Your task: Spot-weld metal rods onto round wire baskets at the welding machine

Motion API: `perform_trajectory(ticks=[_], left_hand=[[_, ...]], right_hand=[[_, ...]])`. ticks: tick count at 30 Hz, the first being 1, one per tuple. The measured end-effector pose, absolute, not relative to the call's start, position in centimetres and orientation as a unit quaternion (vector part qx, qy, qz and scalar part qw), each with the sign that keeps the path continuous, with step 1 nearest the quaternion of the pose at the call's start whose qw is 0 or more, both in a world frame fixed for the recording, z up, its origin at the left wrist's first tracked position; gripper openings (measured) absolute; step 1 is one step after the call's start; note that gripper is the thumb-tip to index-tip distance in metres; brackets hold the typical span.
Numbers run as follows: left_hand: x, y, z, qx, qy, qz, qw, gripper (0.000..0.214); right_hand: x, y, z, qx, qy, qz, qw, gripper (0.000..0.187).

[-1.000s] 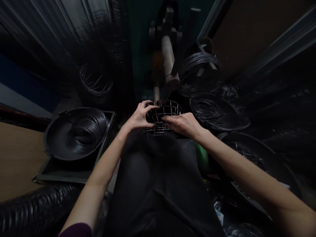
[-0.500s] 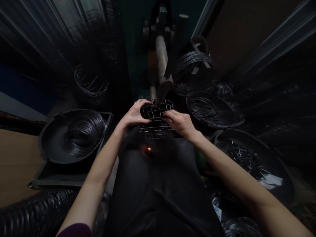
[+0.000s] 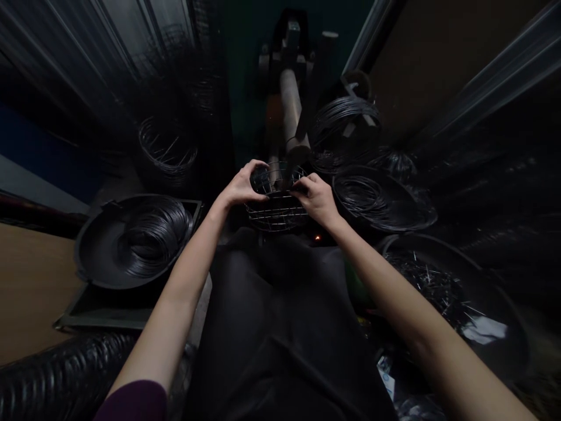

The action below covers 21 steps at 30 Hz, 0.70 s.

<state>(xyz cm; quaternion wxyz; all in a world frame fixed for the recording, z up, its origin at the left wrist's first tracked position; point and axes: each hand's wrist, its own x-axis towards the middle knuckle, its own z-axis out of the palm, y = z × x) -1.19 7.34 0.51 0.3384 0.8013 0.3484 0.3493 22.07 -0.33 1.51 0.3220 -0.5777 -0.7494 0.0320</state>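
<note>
A round wire-mesh basket (image 3: 276,206) sits in front of me at the foot of a machine arm (image 3: 291,120). My left hand (image 3: 242,186) grips its left rim with curled fingers. On the right rim, my right hand (image 3: 316,197) is closed, thumb and fingers pinching the wire near the arm's tip. A small orange spark (image 3: 317,238) glows just below the basket.
A dark bowl holding a coil of wire (image 3: 144,237) stands on a tray at the left. More wire coils (image 3: 368,196) lie at the right, and a bowl of short wire pieces (image 3: 438,286) lies lower right. A ribbed hose (image 3: 56,374) runs along the bottom left.
Both hands and the basket have moved away from me, up under the machine arm's tip. The orange spark has shifted from the left to the right below the basket.
</note>
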Motion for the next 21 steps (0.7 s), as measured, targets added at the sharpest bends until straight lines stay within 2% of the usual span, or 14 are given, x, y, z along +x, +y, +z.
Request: perform_trajectory(ticks=[9, 12, 15, 18, 21], left_hand=[[-1.2, 8.5, 1.0, 0.798, 0.33, 0.356, 0.357, 0.084], [-1.0, 8.7, 1.4, 0.797, 0.329, 0.357, 0.36, 0.092], [-1.0, 8.3, 1.7, 0.793, 0.35, 0.349, 0.357, 0.109], [-1.7, 8.3, 0.4, 0.775, 0.391, 0.356, 0.346, 0.136], [-2.7, 8.1, -2.8, 0.702, 0.463, 0.341, 0.42, 0.154]], right_hand=[[21.1, 0.7, 1.9, -0.588, -0.747, 0.029, 0.308, 0.01], [21.0, -0.2, 2.7, -0.601, -0.741, 0.041, 0.296, 0.017], [24.6, -1.8, 3.1, -0.627, -0.721, 0.033, 0.294, 0.03], [33.3, -5.6, 1.6, -0.695, -0.66, 0.005, 0.285, 0.037], [43.0, -12.8, -1.4, -0.843, -0.506, 0.021, 0.181, 0.038]])
